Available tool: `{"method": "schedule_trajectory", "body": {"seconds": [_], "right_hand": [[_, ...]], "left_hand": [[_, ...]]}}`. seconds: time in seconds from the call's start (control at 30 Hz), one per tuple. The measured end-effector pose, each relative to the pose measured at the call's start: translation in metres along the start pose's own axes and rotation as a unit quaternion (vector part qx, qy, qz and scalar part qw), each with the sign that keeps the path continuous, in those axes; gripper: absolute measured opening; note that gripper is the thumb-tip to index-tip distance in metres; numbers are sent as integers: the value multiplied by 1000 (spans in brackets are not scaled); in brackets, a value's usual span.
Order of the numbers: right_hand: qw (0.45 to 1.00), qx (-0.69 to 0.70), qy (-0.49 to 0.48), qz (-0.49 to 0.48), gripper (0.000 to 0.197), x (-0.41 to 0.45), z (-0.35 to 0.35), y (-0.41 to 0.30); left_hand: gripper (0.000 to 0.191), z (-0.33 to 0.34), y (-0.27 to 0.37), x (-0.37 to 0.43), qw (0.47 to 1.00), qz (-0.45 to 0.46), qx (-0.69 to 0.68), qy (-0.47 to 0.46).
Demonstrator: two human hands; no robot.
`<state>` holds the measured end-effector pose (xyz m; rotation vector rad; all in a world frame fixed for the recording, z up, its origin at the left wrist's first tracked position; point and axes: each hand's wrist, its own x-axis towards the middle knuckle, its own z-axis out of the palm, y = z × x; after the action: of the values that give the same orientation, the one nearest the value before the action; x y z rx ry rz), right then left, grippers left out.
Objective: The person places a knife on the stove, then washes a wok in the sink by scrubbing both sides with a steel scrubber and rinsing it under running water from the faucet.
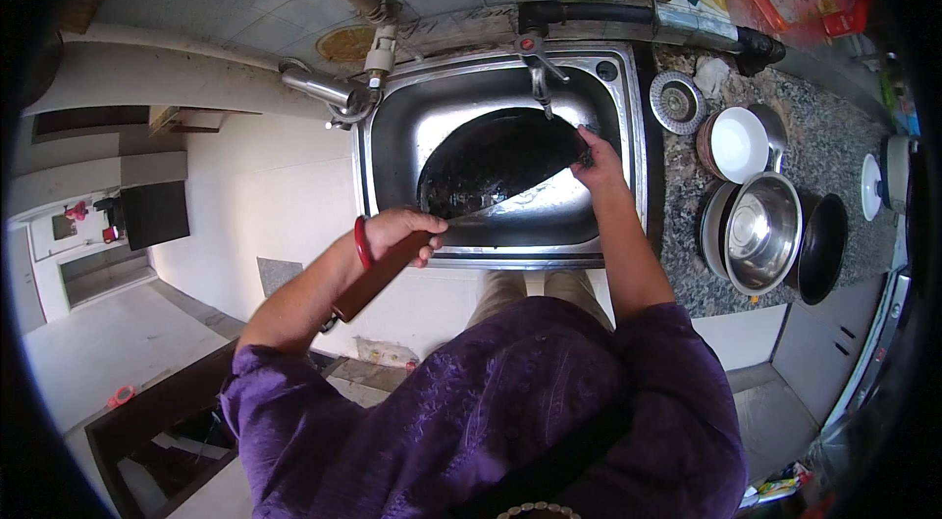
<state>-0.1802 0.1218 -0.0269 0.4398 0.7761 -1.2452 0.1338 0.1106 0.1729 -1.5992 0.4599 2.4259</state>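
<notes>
A dark wok (493,158) is tilted over the basin of a stainless steel sink (397,122); its blackened side faces up. Its brown handle (383,280) is in the grip of my left hand (401,228), which wears a red bangle (361,243). At the opposite rim, my right hand (600,162) grips the wok's edge. A small dark piece shows under those fingers, and I cannot tell whether it is a scrubber or part of the wok. The faucet (539,74) reaches over the wok's far edge; whether water runs is unclear.
On the granite counter (684,239) at right are a metal strainer (677,102), a white bowl (738,144), a steel basin (763,232) and a dark pan (822,247). A pipe with a valve (380,52) stands at the sink's back left corner.
</notes>
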Motion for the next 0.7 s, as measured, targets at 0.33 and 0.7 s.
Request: {"method": "schedule_trajectory", "body": {"seconds": [0.33, 0.7], "right_hand": [[993, 96, 63, -29, 13, -73, -49, 76], [560, -743, 245, -272, 28, -88, 0, 36]], "left_hand": [[37, -46, 79, 6, 968, 121, -90, -201], [47, -73, 47, 34, 930, 143, -225, -253]]}}
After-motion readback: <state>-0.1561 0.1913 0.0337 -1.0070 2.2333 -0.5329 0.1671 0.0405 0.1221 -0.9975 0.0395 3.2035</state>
